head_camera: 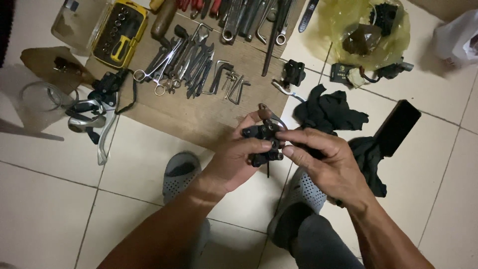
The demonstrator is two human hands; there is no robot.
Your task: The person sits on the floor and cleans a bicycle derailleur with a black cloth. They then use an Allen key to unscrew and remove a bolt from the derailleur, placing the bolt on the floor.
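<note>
Both hands, left and right, pinch a black caliper; a loose grip could drop it onto the tiles

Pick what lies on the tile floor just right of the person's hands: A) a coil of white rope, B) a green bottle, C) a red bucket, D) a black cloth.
D: a crumpled black cloth lies on the tiles just beyond the right hand, which with the left hand grips a small black mechanical part.

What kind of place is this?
Probably a home repair spot on a tiled floor: wrenches lie on a board, beside a yellow socket set, while both hands hold a black part.
</note>
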